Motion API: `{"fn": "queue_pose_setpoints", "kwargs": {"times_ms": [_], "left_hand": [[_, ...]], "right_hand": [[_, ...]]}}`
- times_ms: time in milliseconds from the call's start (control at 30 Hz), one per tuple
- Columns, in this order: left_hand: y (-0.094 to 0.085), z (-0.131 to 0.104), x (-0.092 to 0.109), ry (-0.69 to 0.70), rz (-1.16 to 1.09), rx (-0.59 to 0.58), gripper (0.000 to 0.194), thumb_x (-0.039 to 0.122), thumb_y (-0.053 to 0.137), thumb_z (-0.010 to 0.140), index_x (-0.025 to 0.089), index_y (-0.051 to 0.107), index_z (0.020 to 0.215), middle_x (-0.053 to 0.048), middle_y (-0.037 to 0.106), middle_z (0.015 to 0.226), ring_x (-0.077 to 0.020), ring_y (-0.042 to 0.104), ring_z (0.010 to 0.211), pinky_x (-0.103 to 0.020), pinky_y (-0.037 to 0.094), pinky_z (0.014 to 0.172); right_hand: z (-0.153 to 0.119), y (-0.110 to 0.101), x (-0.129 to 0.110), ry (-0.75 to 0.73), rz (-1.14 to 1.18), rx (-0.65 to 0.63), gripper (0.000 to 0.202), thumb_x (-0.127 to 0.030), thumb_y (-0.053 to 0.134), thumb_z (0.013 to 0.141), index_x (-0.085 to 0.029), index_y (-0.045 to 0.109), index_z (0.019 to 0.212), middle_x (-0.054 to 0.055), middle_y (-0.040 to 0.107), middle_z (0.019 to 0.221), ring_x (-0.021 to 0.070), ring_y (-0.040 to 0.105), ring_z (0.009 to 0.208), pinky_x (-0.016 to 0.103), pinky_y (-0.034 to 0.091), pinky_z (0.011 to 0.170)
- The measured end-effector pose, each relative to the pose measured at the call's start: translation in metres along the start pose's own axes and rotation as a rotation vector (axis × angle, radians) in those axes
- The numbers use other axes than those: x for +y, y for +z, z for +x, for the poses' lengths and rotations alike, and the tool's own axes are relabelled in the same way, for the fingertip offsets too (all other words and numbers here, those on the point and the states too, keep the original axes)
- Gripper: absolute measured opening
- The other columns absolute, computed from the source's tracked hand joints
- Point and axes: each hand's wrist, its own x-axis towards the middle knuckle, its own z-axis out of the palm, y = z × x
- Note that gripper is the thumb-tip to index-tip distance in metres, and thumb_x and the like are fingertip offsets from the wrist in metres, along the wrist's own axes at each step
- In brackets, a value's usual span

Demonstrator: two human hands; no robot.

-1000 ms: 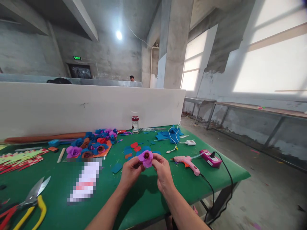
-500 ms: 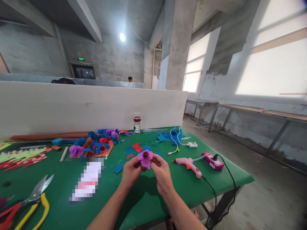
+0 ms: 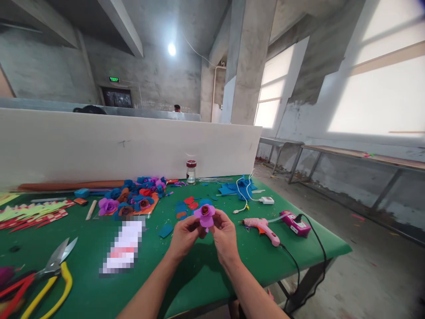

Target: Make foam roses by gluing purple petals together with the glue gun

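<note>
A purple paper flower [image 3: 205, 220], petals spread around a brown centre [image 3: 205, 209], faces up toward the camera, between left hand [image 3: 185, 233] and right hand [image 3: 225, 233]. It is raised above the table [image 3: 186, 283].

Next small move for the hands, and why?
I'd probably have the left hand and right hand lightly pinch the base of the purple flower. Fingers of both hands are at its sides, its petals spread around a brown centre, and the pink glue gun lies on the green table, out of either grip.
</note>
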Motion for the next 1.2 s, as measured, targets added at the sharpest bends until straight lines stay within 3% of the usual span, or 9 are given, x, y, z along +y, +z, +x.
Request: {"fn": "queue_pose_setpoints", "kwargs": {"times_ms": [100,200,267,467,733,1033,1200], "left_hand": [[-0.012,0.002,0.01,-0.047,0.045,0.014,0.034,0.033,0.079,0.062,0.017,0.074,0.092,-0.003,0.069,0.067,-0.0149,0.058,0.054,-0.025,0.047,0.049],[-0.03,0.005,0.034,-0.025,0.022,0.171,0.031,0.035,0.077,0.067,0.018,0.073,0.093,-0.007,0.072,0.082,-0.0159,0.062,0.063,-0.025,0.05,0.056],[-0.04,0.005,0.055,0.018,-0.03,0.235,0.026,0.036,0.077,0.067,0.019,0.074,0.087,-0.006,0.072,0.079,-0.016,0.062,0.066,-0.026,0.051,0.063],[-0.051,0.001,0.098,-0.009,0.186,-0.077,0.02,0.037,0.072,0.072,0.018,0.074,0.066,-0.006,0.068,0.068,-0.0173,0.061,0.063,-0.025,0.046,0.055],[-0.051,-0.004,0.11,0.001,0.431,-0.077,0.023,0.039,0.067,0.073,0.02,0.074,0.062,-0.005,0.067,0.067,-0.0164,0.056,0.06,-0.024,0.039,0.052],[-0.047,-0.015,0.129,-0.184,0.341,-0.188,0.023,0.04,0.069,0.071,0.018,0.072,0.074,-0.002,0.066,0.07,-0.0137,0.054,0.063,-0.023,0.038,0.055],[-0.043,-0.018,0.13,-0.185,0.371,-0.136,0.014,0.031,0.068,0.069,0.018,0.066,0.067,0.001,0.06,0.062,-0.0109,0.048,0.056,-0.022,0.034,0.051]], "right_hand": [[0.005,-0.007,-0.005,-0.01,-0.027,-0.01,0.034,-0.025,0.076,0.069,-0.02,0.067,0.101,0.008,0.073,0.102,0.0229,0.067,0.095,0.036,0.051,0.086],[0.008,-0.013,-0.011,-0.018,-0.038,-0.069,0.031,-0.023,0.074,0.07,-0.022,0.066,0.101,0.007,0.073,0.103,0.022,0.067,0.094,0.033,0.052,0.082],[0.007,-0.015,-0.014,-0.033,-0.052,-0.139,0.028,-0.021,0.073,0.071,-0.023,0.067,0.099,0.005,0.073,0.101,0.0212,0.067,0.093,0.032,0.052,0.082],[0.0,-0.015,-0.02,-0.102,-0.105,-0.286,0.025,-0.02,0.072,0.074,-0.024,0.068,0.098,0.005,0.071,0.096,0.0212,0.067,0.088,0.034,0.052,0.084],[-0.009,-0.008,-0.019,-0.133,-0.1,-0.346,0.028,-0.016,0.07,0.076,-0.025,0.067,0.102,0.005,0.072,0.098,0.0213,0.067,0.09,0.035,0.051,0.085],[-0.008,-0.009,-0.012,-0.177,-0.084,-0.392,0.032,-0.015,0.072,0.075,-0.024,0.065,0.105,0.003,0.071,0.094,0.0168,0.067,0.086,0.028,0.053,0.081],[-0.008,-0.009,-0.013,-0.145,-0.064,-0.402,0.03,-0.018,0.074,0.075,-0.024,0.066,0.103,0.003,0.071,0.093,0.0165,0.067,0.084,0.028,0.052,0.081]]}}
